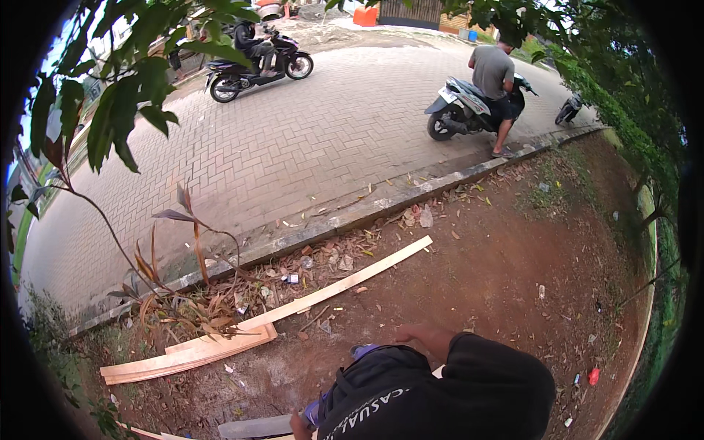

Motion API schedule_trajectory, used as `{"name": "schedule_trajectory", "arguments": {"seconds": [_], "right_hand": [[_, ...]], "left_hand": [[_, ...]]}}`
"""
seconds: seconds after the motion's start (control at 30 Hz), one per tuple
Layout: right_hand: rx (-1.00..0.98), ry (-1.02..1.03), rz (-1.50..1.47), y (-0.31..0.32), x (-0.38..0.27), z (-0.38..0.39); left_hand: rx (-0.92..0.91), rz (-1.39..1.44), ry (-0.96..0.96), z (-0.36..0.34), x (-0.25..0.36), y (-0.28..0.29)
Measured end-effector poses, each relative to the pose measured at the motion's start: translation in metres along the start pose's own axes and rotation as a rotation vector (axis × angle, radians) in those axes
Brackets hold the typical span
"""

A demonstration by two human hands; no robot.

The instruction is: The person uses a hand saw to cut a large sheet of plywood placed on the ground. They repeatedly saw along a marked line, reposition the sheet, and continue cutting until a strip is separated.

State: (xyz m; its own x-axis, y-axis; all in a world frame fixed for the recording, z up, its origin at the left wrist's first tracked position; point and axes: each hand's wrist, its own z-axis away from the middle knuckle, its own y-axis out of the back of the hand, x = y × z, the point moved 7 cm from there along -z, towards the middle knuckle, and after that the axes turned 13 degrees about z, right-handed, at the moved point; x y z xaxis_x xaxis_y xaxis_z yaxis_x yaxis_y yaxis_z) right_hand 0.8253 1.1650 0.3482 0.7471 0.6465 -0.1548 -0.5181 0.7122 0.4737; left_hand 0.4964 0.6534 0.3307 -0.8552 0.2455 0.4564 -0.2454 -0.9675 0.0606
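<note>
At the lower edge my body is in black clothing with white lettering, with purple-blue cloth showing at its front. My left hand (300, 424) is low in the picture, closed at the end of a greyish board (257, 427); the frame's edge cuts off part of it. My right hand (416, 334) reaches out of a black sleeve, fingers stretched to the left above the dark cloth, with nothing seen in them. Ahead on the soil lies a long pale wooden strip (345, 283). Its near-left end overlaps shorter pale boards (198, 353).
A kerb (323, 229) divides the soil from a paved road. One rider sits on a dark motorbike (262, 62), another person on a parked scooter (469, 110). Leafy branches (121, 103) hang upper left; a plant (194, 249) grows by the boards. Red litter (593, 376) lies right.
</note>
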Motion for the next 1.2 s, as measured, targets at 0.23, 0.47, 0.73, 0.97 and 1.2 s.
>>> {"name": "schedule_trajectory", "arguments": {"seconds": [0.23,0.47,0.73,0.97,1.2], "right_hand": [[0.025,-0.226,-0.425,-0.039,0.038,0.034],[-0.140,0.097,-0.558,-0.040,-0.026,-0.079],[-0.319,0.254,0.194,0.052,-0.304,0.035],[-0.066,0.669,0.819,0.011,-0.412,0.002],[-0.323,1.099,1.253,-0.011,-0.559,0.078]], "left_hand": [[-0.290,-0.805,-0.134,0.005,0.015,-0.080],[-0.327,-0.304,-0.358,0.086,0.095,-0.131],[-0.139,-0.720,-0.236,0.102,-0.044,0.003],[0.113,-0.136,0.203,0.200,-0.078,0.095],[0.292,-0.026,-0.036,0.152,-0.181,0.105]]}}
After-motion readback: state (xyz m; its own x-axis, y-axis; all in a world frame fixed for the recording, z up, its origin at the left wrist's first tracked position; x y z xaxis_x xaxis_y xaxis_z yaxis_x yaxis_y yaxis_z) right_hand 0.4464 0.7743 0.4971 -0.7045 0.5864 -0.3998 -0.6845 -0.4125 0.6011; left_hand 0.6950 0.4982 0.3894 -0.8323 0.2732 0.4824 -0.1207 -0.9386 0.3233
